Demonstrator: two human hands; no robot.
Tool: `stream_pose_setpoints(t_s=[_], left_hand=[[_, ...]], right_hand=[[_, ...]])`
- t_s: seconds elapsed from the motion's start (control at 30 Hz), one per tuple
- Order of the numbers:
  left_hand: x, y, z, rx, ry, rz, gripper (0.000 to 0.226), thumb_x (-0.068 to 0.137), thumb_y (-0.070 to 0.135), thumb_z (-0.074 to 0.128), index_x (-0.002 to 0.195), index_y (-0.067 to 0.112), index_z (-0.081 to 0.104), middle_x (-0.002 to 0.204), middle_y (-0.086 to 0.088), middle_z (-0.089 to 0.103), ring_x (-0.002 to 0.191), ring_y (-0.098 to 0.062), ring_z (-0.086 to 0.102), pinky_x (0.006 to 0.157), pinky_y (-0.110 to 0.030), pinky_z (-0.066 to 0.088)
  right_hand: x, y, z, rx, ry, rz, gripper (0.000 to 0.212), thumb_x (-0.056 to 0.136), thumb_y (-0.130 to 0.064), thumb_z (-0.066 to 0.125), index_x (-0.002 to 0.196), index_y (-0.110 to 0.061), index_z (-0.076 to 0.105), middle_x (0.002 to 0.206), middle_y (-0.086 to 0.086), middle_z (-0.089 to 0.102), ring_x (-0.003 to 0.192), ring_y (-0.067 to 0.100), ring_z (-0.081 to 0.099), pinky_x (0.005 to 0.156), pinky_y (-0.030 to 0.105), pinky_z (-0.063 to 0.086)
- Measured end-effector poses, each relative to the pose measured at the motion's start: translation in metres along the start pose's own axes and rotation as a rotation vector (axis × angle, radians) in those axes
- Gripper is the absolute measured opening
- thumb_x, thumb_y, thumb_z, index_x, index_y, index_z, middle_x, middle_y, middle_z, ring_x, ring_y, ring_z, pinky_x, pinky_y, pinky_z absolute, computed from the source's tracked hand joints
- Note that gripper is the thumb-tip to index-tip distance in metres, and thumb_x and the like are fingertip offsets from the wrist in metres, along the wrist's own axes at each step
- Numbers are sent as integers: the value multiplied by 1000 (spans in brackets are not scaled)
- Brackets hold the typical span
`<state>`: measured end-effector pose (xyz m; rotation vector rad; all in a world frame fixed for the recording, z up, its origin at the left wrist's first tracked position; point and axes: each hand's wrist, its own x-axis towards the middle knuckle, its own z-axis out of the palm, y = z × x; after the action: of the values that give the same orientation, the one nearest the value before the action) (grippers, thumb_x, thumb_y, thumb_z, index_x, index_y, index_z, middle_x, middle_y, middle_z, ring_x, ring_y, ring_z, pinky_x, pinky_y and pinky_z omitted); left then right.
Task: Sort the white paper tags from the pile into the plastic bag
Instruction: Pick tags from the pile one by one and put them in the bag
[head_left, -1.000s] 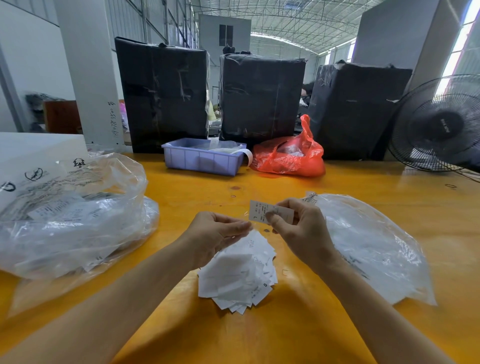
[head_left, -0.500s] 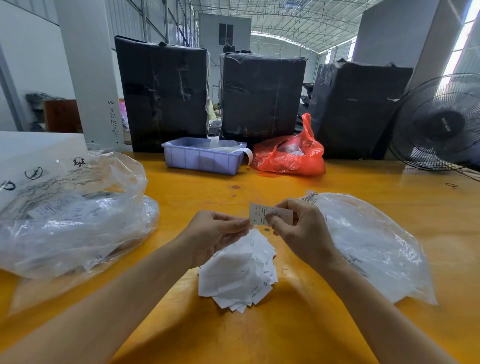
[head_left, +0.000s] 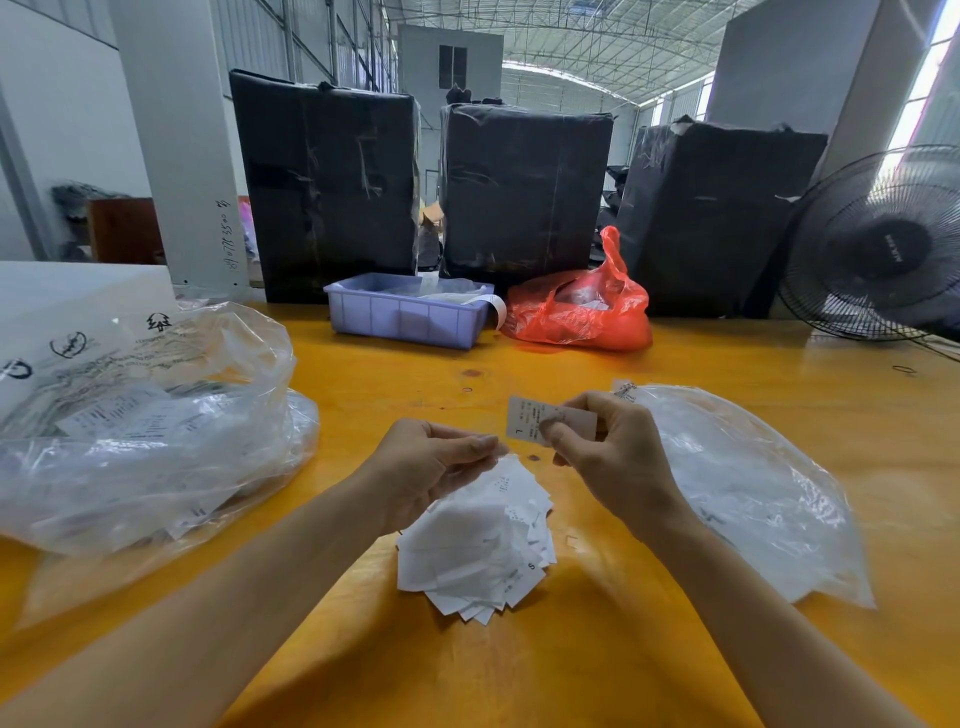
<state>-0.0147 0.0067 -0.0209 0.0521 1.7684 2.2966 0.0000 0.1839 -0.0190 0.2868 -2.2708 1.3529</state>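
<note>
A fanned stack of white paper tags is in the middle of the yellow table. My left hand grips its top edge, fingers and thumb curled together. Just to the right, my right hand pinches a single white tag printed with an L, held up above the stack. A flat clear plastic bag with several tags inside lies on the table right of my right hand. A larger crumpled clear bag holding printed tags sits at the left.
At the back of the table stand a lilac plastic tray and a red plastic bag. Three black wrapped bales rise behind them. A black fan stands at the right edge, and a white box sits far left.
</note>
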Motion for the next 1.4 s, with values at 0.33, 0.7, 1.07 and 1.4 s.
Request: stream_pose_setpoints(t_s=[0.33,0.7,1.07,1.4], left_hand=[[0,0,0,9,9,6,6,78,-1,66,80,-4,71,74,-13,73,60,-11,69,56,-16,54],[1,1,1,27,28,-10,7,77,3,69,75,-1,73,69,-13,71,58,-12,68,51,-17,53],[1,1,-1,54,-7,-22,7,79,6,69,82,0,72,70,-11,71,62,-11,68,57,-18,56],[-2,3,1,-7,-10,37,9,77,2,67,85,-2,71,72,-9,73,59,-9,68,52,-15,52]], right_hand=[[-1,1,2,-57,-4,-42,10,85,-12,67,77,-7,63,84,7,67,72,20,64,55,23,54],[-1,1,2,-52,-13,-27,13,83,-10,68,72,-10,62,83,7,68,68,20,64,55,29,55],[-1,0,0,141,-112,106,7,84,-5,67,79,-1,63,83,10,67,60,15,65,57,25,57],[-1,4,0,220,-212,176,10,80,-1,71,82,4,62,79,14,68,58,20,69,55,25,56]])
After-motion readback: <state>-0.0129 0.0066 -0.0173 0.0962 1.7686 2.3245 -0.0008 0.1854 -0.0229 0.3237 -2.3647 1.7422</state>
